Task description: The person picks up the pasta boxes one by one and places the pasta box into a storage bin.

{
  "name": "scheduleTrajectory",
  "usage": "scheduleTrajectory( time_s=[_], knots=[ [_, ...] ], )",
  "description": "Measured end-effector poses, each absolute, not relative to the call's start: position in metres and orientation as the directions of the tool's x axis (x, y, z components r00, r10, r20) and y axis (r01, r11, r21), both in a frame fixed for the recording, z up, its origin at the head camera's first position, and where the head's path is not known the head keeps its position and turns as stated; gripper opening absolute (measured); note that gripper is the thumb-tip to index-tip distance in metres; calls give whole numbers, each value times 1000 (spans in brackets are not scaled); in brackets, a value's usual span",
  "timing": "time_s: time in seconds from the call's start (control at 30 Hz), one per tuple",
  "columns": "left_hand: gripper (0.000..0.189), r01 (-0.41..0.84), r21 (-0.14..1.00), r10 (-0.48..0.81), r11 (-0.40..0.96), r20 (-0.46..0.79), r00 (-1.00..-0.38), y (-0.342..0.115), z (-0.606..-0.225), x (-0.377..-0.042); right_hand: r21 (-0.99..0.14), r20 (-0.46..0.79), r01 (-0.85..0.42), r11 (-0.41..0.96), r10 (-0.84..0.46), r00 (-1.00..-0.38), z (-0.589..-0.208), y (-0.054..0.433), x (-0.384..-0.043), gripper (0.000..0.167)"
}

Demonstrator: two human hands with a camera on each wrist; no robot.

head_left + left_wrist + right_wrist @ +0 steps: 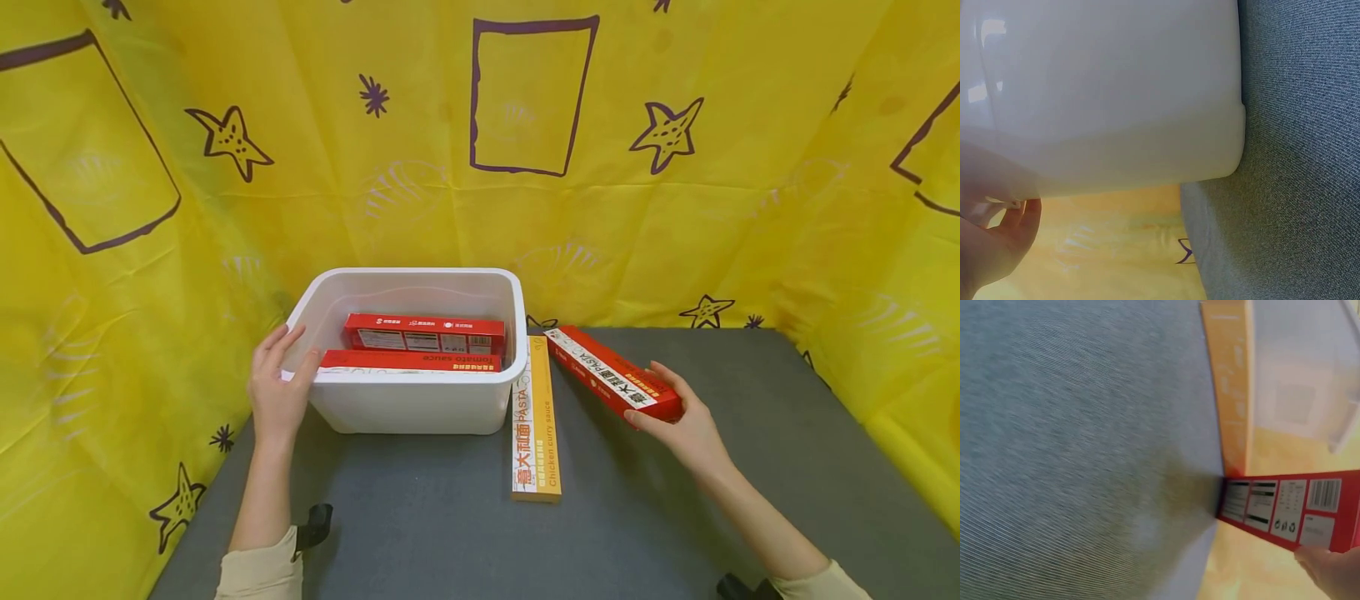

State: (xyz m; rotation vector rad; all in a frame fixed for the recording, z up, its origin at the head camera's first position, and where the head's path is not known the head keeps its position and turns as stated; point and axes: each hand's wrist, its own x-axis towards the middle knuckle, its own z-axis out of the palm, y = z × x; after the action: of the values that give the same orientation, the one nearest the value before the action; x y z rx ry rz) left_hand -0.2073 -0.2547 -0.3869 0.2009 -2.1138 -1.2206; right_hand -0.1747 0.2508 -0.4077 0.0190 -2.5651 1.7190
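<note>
A white plastic bin (408, 408) stands at the left of centre, with two red pasta boxes inside; the front one (412, 361) reads "Tomato sauce" and the other red box (427, 333) lies behind it. My left hand (279, 385) grips the bin's rim at its front left corner; in the left wrist view its fingers (1022, 228) bend at the bin's edge. My right hand (686, 421) holds another red pasta box (611, 372) by its near end, thumb on one side and fingers on the other. That end is tilted up, its far end low near the table.
A yellow pasta box (536, 425) marked "Chicken curry sauce" lies flat on the dark grey table (427, 525), just right of the bin. Yellow cloth (420, 208) with drawn starfish hangs behind the table and along both sides.
</note>
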Motion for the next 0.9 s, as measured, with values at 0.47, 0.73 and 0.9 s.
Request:
scheduleTrajectory(
  time_s=[0.47, 0.73, 0.9],
  knots=[
    [41, 199, 799, -441, 567, 499, -746, -254, -388, -207, -978, 164, -140, 155, 154, -974, -391, 258, -185, 56],
    [41, 204, 802, -438, 562, 498, -749, -255, -387, -206, -965, 203, -232, -121, 217, -955, -374, 260, -190, 50],
    [41, 217, 803, -434, 556, 502, -748, -254, -385, -205, -887, 276, -336, -315, 222, -935, -355, 255, -194, 45]
  ],
)
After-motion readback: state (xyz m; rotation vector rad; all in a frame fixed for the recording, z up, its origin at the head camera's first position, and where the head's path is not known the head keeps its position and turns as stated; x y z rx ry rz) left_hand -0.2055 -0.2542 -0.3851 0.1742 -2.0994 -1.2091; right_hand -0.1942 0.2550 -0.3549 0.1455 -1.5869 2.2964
